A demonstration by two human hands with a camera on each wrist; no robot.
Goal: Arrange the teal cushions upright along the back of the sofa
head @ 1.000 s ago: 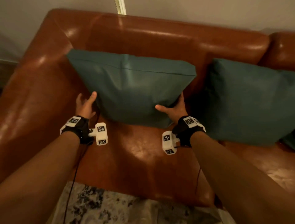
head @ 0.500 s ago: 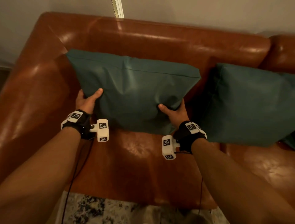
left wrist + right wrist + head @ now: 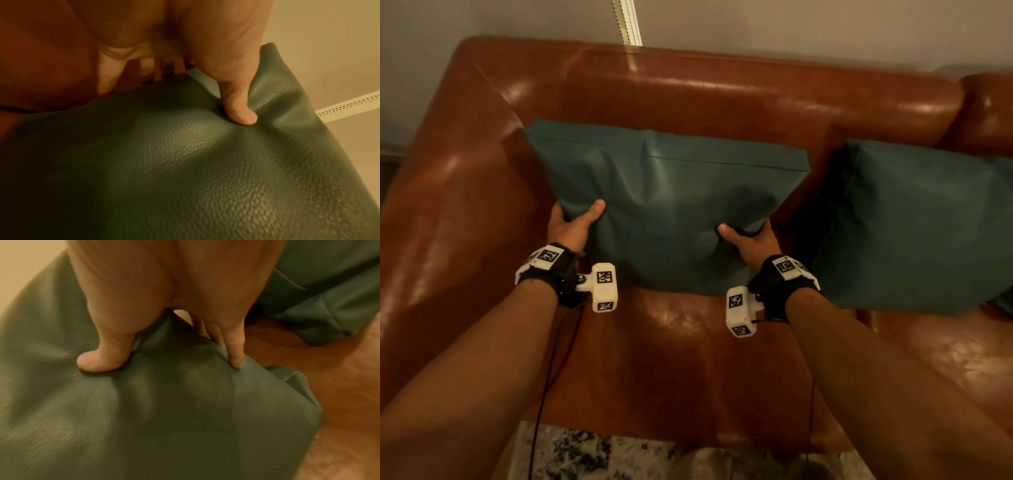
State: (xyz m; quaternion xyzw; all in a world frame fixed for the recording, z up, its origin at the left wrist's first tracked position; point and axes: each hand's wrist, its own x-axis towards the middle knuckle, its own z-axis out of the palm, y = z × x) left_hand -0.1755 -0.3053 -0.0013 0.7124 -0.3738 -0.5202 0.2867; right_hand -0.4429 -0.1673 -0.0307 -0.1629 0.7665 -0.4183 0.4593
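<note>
A teal leather cushion (image 3: 664,205) stands tilted against the back of the brown leather sofa (image 3: 722,99), near its left end. My left hand (image 3: 575,222) grips the cushion's left side, thumb pressed into the front face (image 3: 242,116), fingers hidden behind it. My right hand (image 3: 750,240) grips the right side, thumb dug into the front (image 3: 96,363), other fingers along the edge. The cushion (image 3: 185,170) fills both wrist views (image 3: 154,410). A second teal cushion (image 3: 914,226) leans upright against the sofa back to the right.
The sofa's left armrest (image 3: 448,192) is close to the held cushion. The seat (image 3: 671,359) in front is bare leather. A patterned rug (image 3: 592,455) lies below the sofa's front edge. A pale wall with a white strip (image 3: 626,20) is behind.
Both hands have shifted inward on the cushion and their thumbs now press into its front. The cushion has moved slightly toward the sofa back and shows dents at each thumb.
</note>
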